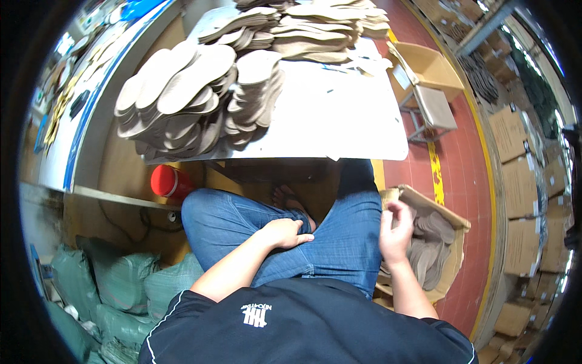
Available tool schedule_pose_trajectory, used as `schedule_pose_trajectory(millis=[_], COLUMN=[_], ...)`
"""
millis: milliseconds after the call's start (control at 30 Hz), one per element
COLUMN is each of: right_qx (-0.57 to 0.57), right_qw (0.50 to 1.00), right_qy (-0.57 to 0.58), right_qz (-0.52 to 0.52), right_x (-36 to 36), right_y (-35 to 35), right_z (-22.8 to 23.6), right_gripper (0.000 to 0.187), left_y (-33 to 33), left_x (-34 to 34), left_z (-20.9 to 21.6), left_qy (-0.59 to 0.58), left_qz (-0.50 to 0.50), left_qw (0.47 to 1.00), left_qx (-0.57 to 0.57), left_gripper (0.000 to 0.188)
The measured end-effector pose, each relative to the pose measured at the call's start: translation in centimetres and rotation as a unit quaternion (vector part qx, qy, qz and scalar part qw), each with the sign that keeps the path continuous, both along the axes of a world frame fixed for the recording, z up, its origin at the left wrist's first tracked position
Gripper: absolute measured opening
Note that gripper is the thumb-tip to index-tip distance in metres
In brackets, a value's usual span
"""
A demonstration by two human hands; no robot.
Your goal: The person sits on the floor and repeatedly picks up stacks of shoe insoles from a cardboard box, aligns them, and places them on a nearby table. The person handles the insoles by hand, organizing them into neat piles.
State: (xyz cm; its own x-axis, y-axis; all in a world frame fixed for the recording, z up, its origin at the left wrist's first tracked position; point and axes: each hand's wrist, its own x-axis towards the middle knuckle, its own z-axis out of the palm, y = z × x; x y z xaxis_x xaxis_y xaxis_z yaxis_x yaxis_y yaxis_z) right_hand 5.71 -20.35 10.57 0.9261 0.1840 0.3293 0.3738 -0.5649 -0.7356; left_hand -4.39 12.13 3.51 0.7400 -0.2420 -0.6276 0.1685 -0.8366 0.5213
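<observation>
On the left half of the table point(339, 121) the near heap of insoles point(194, 97) leans out past the front edge, fanned and loose, so any knock to the table from the person's knee below could, I'd say, slide a few onto the floor beside the red cup point(171, 182). The left hand point(285, 232) lies flat and slack on the jeans, gripping nothing. Further right, the right hand point(397, 233) hangs over the open box point(451, 218) by the person's right thigh, fingers curled as if pinching something; I can't tell whether it has an insole. The grey insoles in the box point(431, 242) lie jumbled, so a blind grab might lift two stuck together or tip the flimsy wall outward.
</observation>
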Motion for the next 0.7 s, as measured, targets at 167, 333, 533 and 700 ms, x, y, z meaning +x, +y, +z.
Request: schedule_pose_trajectory(millis=[167, 333, 533, 700], right_qx=[-0.094, -0.294, -0.177, 0.023], right_qw=[0.944, 0.847, 0.883, 0.933], right_qy=[0.128, 0.203, 0.228, 0.274], right_qz=[0.288, 0.394, 0.370, 0.231], right_x=[-4.7, -6.2, -5.4, -4.5], right_y=[10.5, 14.1, 13.0, 12.9], right_z=[-2.2, -4.1, -4.1, -5.9], right_gripper=[0.027, 0.033, 0.034, 0.040], left_y=[1.4, 1.5, 1.2, 3.5], left_x=[-0.6, -0.6, 0.2, 3.6], left_z=[-1.1, -2.6, 1.1, 10.1], left_qy=[0.016, 0.024, -0.163, -0.580], left_qz=[0.020, 0.021, 0.021, 0.189], left_qw=[0.999, 0.999, 0.986, 0.792], left_qx=[0.033, 0.015, 0.040, -0.036], left_gripper=[0.085, 0.056, 0.045, 0.046])
